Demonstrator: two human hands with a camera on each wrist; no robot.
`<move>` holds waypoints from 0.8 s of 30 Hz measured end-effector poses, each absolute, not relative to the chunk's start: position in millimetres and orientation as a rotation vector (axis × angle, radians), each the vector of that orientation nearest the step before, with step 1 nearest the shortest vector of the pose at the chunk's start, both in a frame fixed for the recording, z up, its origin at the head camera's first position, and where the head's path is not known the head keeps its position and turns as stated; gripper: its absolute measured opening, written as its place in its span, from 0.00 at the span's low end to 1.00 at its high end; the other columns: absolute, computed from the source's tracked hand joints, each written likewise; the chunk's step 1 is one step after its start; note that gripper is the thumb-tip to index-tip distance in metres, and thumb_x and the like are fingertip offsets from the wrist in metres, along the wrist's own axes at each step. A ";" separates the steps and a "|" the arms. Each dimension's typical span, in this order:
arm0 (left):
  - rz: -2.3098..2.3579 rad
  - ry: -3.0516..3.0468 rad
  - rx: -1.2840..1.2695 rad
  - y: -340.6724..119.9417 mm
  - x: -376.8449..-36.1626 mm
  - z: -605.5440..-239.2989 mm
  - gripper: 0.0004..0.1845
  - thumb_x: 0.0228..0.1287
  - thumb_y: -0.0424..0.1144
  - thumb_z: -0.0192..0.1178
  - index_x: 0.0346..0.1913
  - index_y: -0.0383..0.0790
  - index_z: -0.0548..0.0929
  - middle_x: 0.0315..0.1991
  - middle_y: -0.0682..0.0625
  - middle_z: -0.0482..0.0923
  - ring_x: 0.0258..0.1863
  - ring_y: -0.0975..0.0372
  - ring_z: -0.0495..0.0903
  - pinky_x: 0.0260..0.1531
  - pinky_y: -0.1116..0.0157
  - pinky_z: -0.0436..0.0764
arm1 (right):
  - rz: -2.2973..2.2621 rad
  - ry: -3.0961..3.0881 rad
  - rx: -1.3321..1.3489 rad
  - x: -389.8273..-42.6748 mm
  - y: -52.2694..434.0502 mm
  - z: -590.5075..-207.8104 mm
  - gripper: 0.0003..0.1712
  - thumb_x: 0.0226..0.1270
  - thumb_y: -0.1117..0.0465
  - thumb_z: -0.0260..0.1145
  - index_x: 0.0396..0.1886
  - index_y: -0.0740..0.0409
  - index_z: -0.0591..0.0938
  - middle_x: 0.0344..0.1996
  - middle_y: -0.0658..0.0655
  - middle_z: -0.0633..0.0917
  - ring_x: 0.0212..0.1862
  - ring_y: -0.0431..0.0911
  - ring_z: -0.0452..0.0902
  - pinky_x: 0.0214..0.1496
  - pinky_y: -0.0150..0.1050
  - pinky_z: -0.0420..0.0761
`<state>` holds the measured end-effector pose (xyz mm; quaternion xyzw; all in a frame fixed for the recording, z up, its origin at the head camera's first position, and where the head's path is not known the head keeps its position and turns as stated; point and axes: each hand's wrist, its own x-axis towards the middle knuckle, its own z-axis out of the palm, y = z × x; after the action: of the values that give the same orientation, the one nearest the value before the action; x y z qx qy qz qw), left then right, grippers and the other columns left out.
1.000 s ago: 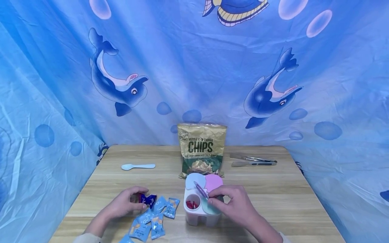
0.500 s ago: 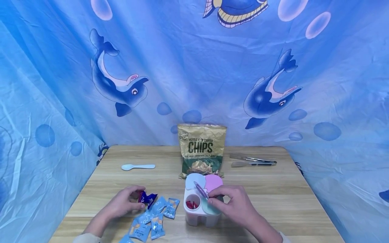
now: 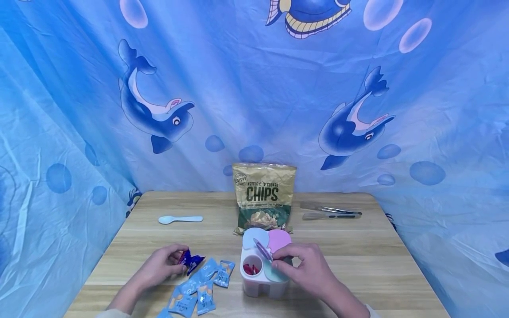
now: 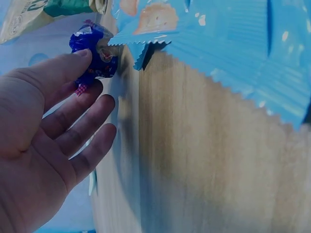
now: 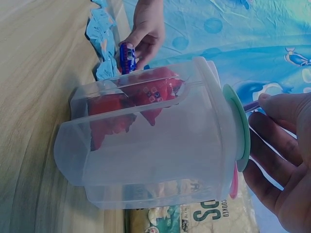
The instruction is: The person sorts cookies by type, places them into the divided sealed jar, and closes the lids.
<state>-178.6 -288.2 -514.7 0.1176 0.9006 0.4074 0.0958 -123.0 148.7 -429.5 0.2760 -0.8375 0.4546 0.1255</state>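
Pinching dark-blue candy [image 3: 193,262] in left hand [image 3: 164,265], purple lid [image 3: 261,248] in right hand [image 3: 305,265], toward near edge of bench [image 3: 342,265]; likely we're filling the container [image 3: 264,289], next needing candy over its open compartment [image 3: 253,259].

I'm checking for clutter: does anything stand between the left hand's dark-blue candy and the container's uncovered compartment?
Light-blue packets lie on the table between candy and container, below its top; nothing visible covers the open compartment.
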 end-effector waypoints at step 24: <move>1.212 2.919 0.186 -278.4 -168.8 -500.2 0.20 0.63 0.45 0.72 0.56 0.42 0.87 0.49 0.45 0.89 0.38 0.65 0.85 0.39 0.71 0.83 | 1.346 -2.436 0.804 -123.5 148.9 -430.8 0.06 0.60 0.58 0.79 0.36 0.44 0.92 0.34 0.40 0.91 0.37 0.33 0.85 0.33 0.33 0.84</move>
<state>-168.8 -278.4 -500.2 0.0586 0.9218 0.3830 -0.0121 -123.5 148.9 -430.8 0.2755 -0.8346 0.4612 0.1217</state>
